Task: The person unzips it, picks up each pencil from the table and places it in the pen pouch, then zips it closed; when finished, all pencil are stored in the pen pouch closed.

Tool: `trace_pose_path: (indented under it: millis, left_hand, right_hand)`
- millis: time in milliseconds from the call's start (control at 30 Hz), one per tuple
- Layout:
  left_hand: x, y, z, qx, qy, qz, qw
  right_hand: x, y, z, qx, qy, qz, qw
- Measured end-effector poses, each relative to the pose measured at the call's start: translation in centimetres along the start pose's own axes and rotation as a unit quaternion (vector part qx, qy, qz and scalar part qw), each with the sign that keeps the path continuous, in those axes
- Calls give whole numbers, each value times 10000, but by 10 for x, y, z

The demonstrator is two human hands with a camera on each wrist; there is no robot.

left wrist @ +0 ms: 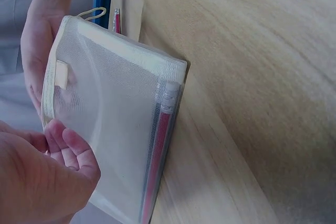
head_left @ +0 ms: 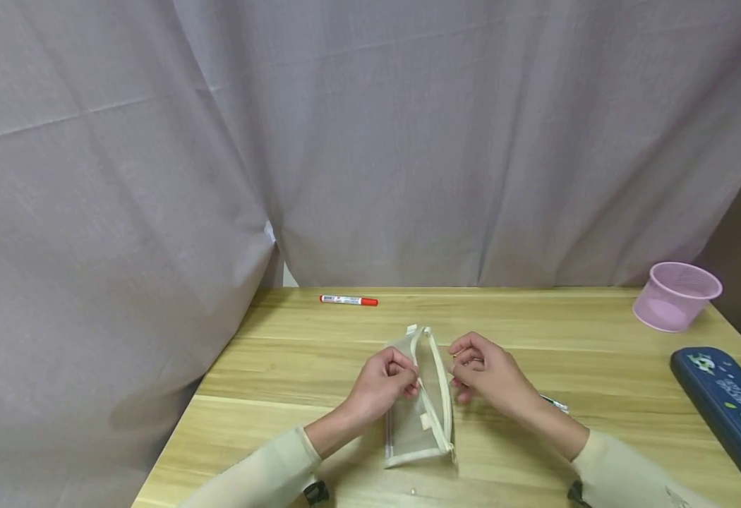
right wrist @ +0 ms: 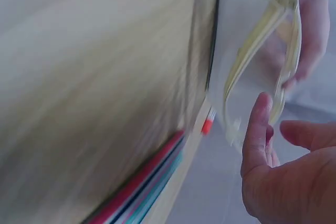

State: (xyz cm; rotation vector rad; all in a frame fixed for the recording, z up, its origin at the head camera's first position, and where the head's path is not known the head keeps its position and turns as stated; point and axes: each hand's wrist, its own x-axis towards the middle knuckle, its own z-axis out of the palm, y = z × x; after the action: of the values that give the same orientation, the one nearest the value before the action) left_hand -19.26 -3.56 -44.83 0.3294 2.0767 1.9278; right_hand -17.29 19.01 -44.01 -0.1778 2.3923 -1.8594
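A pale mesh zip pouch stands on the table with its zipped mouth spread. My left hand pinches the near side of that mouth between thumb and fingers. Through the mesh, a red pencil with a white eraser end shows along the bottom in the left wrist view. My right hand is at the other side of the mouth, fingers loosely bent. In the right wrist view its thumb and fingers are apart, with nothing visible between them. Part of a pen-like item shows past the right forearm, which hides the rest.
A red-and-white marker lies near the back edge. A pink mesh basket stands at the back right, and a dark blue pencil case lies at the right. Several slim coloured sticks lie on the table, blurred. Grey curtains hang behind.
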Motion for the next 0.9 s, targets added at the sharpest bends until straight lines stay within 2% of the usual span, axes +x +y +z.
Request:
trace_pose_path:
  millis: [200,367,500,700,900]
  left_hand:
    - [1,0,-2,-6,61,-15,10000]
    - [0,0,-2,5,44,41,10000]
    - [-1,0,-2,32,69,44,10000]
    - [-1,-1,-1,-23,74,68,9999]
    - [-2,-2,-1,-96,105,70,9999]
  right_hand:
    - [3,15,-38,115,43,16,9999]
    - [8,27,-67,197,-252,480,9983]
    - [12,34,-86,-279,-698,661,9950]
    - [21,45,-110,-976,-1265,454,9861]
    - [37,58,-129,-1580,-2063,107,9656]
